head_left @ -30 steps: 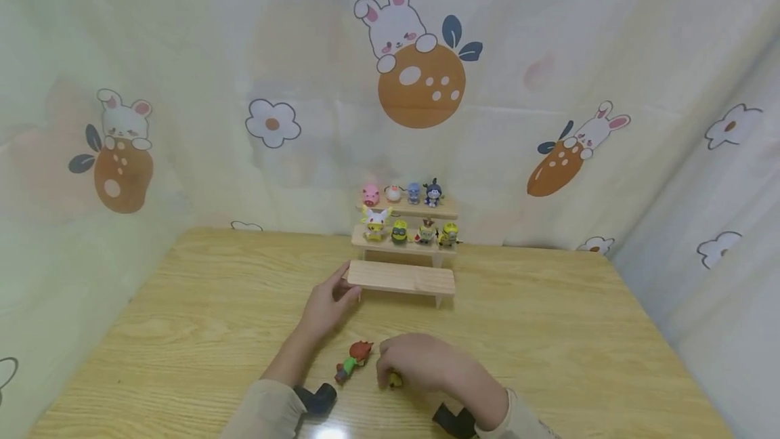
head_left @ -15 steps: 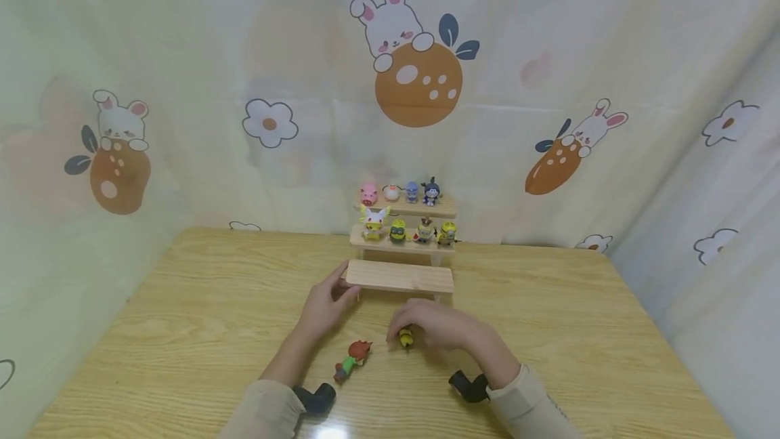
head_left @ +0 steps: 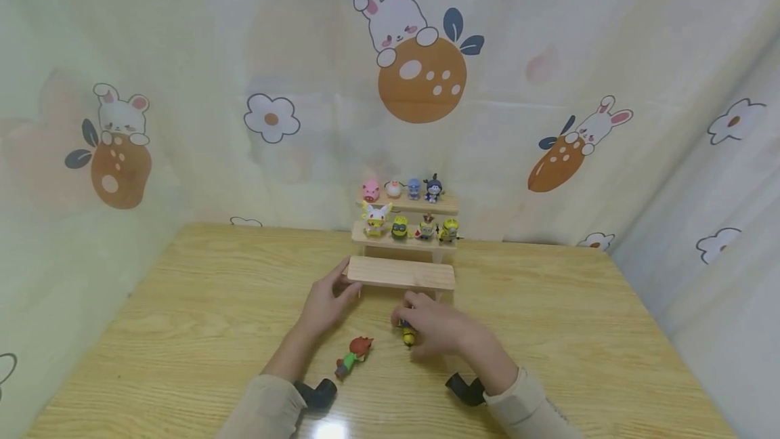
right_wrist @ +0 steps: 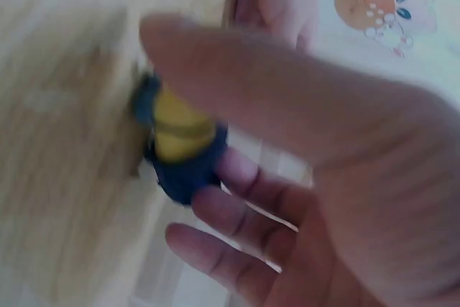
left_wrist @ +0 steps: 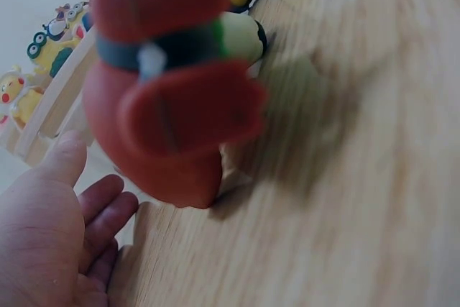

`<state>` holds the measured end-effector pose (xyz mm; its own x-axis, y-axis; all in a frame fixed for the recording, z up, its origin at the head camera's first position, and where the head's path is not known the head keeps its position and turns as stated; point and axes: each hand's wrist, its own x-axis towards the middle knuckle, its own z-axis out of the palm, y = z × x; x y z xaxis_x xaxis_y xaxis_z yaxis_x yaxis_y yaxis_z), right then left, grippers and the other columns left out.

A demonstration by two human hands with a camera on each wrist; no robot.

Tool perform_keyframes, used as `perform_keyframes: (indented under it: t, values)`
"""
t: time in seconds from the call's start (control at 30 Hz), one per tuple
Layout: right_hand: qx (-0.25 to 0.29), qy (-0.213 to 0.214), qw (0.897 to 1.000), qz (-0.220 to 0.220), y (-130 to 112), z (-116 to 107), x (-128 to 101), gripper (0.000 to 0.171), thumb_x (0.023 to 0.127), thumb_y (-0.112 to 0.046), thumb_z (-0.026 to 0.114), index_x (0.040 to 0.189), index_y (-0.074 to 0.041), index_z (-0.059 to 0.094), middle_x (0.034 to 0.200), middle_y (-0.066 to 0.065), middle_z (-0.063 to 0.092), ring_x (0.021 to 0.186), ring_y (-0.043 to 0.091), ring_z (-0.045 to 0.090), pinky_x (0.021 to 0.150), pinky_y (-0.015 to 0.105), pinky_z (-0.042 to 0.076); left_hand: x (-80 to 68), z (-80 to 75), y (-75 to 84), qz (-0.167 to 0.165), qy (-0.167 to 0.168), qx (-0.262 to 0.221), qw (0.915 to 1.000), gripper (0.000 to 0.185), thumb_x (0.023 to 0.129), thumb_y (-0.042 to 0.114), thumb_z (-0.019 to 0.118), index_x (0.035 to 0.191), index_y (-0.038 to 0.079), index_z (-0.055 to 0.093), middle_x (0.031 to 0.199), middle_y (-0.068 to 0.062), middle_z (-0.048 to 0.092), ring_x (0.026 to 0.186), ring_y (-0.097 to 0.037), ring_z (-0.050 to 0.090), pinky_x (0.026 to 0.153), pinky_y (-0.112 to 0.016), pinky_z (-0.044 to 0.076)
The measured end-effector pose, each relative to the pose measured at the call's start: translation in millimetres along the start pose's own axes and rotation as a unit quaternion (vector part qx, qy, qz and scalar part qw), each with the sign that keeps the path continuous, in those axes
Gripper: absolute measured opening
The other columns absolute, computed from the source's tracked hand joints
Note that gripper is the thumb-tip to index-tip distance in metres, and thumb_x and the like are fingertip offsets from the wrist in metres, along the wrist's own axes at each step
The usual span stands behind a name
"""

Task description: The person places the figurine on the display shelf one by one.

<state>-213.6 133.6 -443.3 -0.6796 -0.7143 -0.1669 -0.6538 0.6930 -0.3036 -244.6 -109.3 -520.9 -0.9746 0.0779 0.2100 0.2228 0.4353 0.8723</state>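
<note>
Red-haired toy (head_left: 354,353) lies btwn hands, just beside yellow figure (head_left: 408,336)

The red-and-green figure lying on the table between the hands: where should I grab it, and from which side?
Probably pinch the green body of the red-and-green figure, from above and across its narrow width. It lies flat and aslant, red head towards the wooden stand, so the midsection looks like the slimmest, most exposed part. The left hand is nearest, though it rests on the stand; the right hand holds a yellow figure.
</note>
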Motion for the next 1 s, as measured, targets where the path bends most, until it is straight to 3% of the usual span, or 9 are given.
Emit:
perform_keyframes:
  t: [0.1, 0.2, 0.43, 0.6, 0.8, 1.0]
  values:
    - [-0.017, 0.018, 1.0, -0.006, -1.2, 3.7, 2.4, 0.037, 0.072, -0.012, 0.079, 0.103, -0.021, 0.061, 0.098, -0.007, 0.045, 0.086, 0.009, 0.044, 0.074, 0.024, 0.045, 0.5, -0.4, 0.7, -0.003, 0.001, -0.001, 1.0, 0.066, 0.09, 0.037, 0.063, 0.146, 0.014, 0.037, 0.101, -0.001, 0.071, 0.099, -0.017, 0.064, 0.094, -0.042, 0.05]
    - [-0.015, 0.036, 0.999, -0.006, 0.7, 6.0, 4.9, 0.031, 0.075, -0.008, 0.077, 0.101, -0.021, 0.063, 0.1, -0.006, 0.048, 0.089, 0.009, 0.047, 0.078, 0.026, 0.048, 1.1, -0.4, 0.8, -0.003, 0.004, 0.004, 1.0, 0.065, 0.09, 0.036, 0.063, 0.146, 0.014, 0.038, 0.1, -0.001, 0.071, 0.1, -0.018, 0.064, 0.095, -0.043, 0.049]
    - [0.008, 0.072, 0.997, -0.005, 12.7, 5.2, 8.4, 0.026, 0.082, -0.012, 0.071, 0.107, -0.014, 0.066, 0.103, -0.002, 0.057, 0.091, 0.011, 0.055, 0.081, 0.028, 0.051, 0.9, 0.1, 1.8, -0.011, 0.004, 0.009, 0.9999, 0.064, 0.091, 0.035, 0.063, 0.146, 0.016, 0.038, 0.099, -0.001, 0.07, 0.099, -0.018, 0.064, 0.095, -0.043, 0.049]
    - [0.043, 0.093, 0.995, -0.013, 14.2, 1.4, 10.5, 0.027, 0.088, -0.02, 0.066, 0.113, -0.011, 0.064, 0.104, -0.003, 0.064, 0.09, 0.008, 0.058, 0.078, 0.024, 0.051, 1.3, 0.6, 1.7, -0.012, 0.006, 0.011, 0.9998, 0.063, 0.091, 0.032, 0.063, 0.146, 0.015, 0.037, 0.1, -0.002, 0.071, 0.099, -0.018, 0.064, 0.095, -0.043, 0.049]
    - [0.095, 0.098, 0.991, -0.003, 17.4, 3.5, 12.2, 0.015, 0.091, -0.021, 0.062, 0.105, -0.018, 0.064, 0.096, -0.01, 0.062, 0.08, 0.002, 0.054, 0.069, 0.018, 0.048, 0.3, 1.1, 1.7, -0.017, 0.005, 0.008, 0.9998, 0.064, 0.091, 0.033, 0.063, 0.147, 0.015, 0.037, 0.101, -0.001, 0.071, 0.099, -0.017, 0.064, 0.096, -0.042, 0.049]
    - [0.122, 0.103, 0.987, 0.004, 20.5, 4.5, 10.8, 0.025, 0.089, -0.023, 0.067, 0.111, -0.013, 0.063, 0.104, -0.004, 0.063, 0.09, 0.01, 0.062, 0.076, 0.021, 0.052, 0.5, 2.3, 0.8, -0.012, 0.005, 0.012, 0.9998, 0.064, 0.091, 0.033, 0.063, 0.147, 0.015, 0.037, 0.1, -0.001, 0.071, 0.097, -0.016, 0.064, 0.094, -0.041, 0.05]
